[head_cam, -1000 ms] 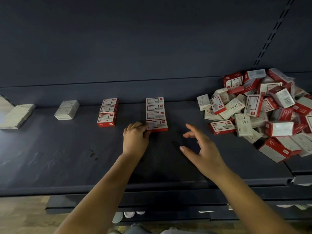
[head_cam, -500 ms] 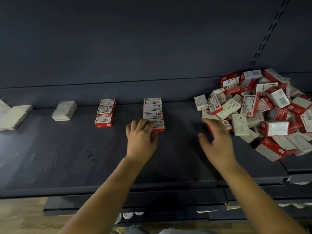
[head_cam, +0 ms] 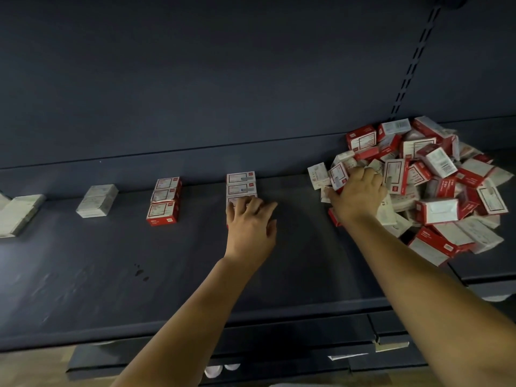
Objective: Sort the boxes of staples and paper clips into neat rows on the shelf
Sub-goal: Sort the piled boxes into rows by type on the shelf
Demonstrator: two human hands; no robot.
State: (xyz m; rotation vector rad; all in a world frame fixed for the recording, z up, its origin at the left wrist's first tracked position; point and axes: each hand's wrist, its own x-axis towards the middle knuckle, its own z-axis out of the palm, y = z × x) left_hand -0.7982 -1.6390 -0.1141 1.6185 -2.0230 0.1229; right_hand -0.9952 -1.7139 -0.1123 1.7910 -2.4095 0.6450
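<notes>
A dark shelf (head_cam: pixel 111 275) carries short rows of small boxes. My left hand (head_cam: pixel 251 222) lies with fingers apart on the front boxes of the middle row of red-and-white boxes (head_cam: pixel 240 178), hiding them. A loose pile of red and white boxes (head_cam: pixel 435 196) fills the shelf's right end. My right hand (head_cam: pixel 356 194) is at the pile's left edge, fingers curled down over a white box there. The hand hides most of that box.
Further left stand a row of red boxes (head_cam: pixel 164 202), a white stack (head_cam: pixel 97 201) and more white boxes (head_cam: pixel 19 215) at the edge. A slotted upright (head_cam: pixel 413 60) runs up the back panel. A lower shelf (head_cam: pixel 279 353) juts out below.
My right hand has moved right from mid-shelf into the pile and curled over a box. My left hand has slid from beside the middle row onto its front boxes.
</notes>
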